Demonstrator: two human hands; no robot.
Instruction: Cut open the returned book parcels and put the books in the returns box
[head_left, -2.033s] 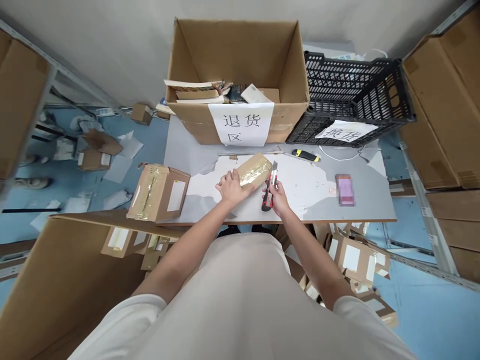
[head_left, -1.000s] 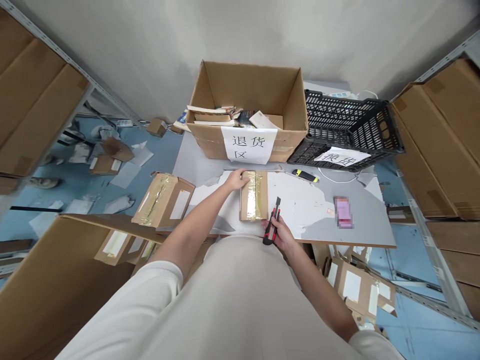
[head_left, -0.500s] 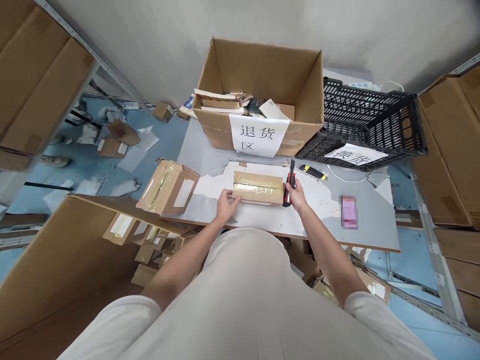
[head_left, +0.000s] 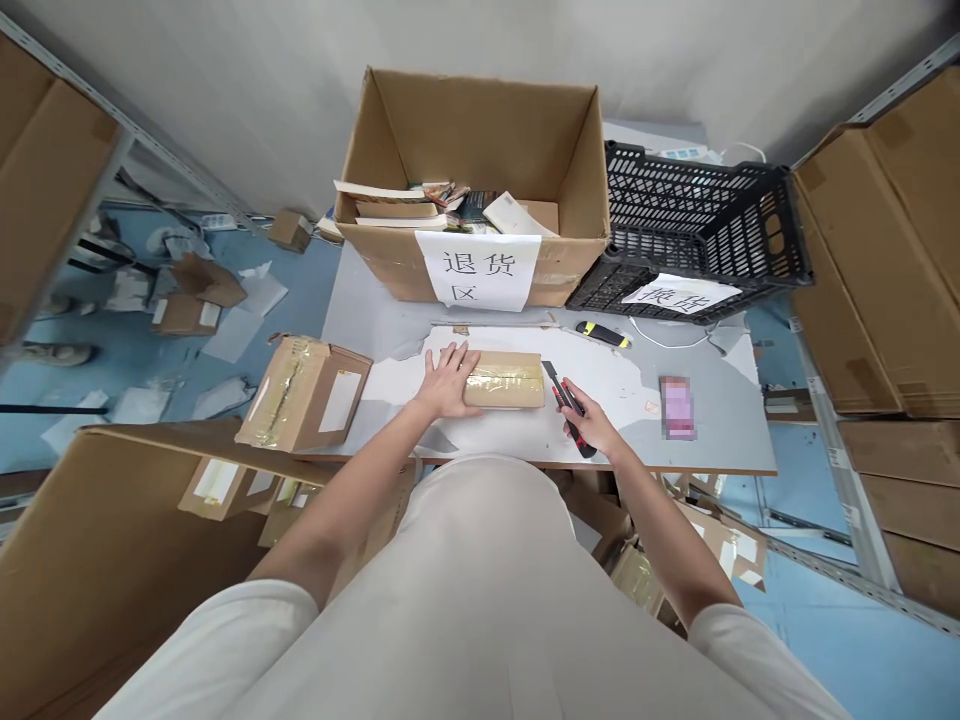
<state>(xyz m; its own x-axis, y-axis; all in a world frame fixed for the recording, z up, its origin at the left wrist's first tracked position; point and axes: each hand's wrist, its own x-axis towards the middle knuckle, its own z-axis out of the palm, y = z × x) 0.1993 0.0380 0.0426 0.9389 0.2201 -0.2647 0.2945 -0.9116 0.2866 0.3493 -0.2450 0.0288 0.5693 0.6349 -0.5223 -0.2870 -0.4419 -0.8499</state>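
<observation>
A small taped cardboard box (head_left: pixel 504 382) lies on the table in front of me, with shiny tape across its top. My left hand (head_left: pixel 448 383) rests against the box's left end, fingers spread and flat. To the right of the box, my right hand (head_left: pixel 589 418) is closed around a red and black utility knife (head_left: pixel 568 408). The knife slants with its tip up and left, just beside the box's right end. A yellow and black cutter (head_left: pixel 603 333) lies farther back on the table.
Behind stand a large carton (head_left: pixel 375 262) with books inside and a black plastic crate (head_left: pixel 682 250), each bearing a paper sign. Another taped box (head_left: pixel 304 393) sits at the table's left. A pink item (head_left: pixel 678 408), blurred, lies at right. Cartons crowd below the table edge.
My left hand has shifted from the box's front left corner onto its left end, fingers now spread. My right hand has drawn the knife off the box's right end and tilted it.
</observation>
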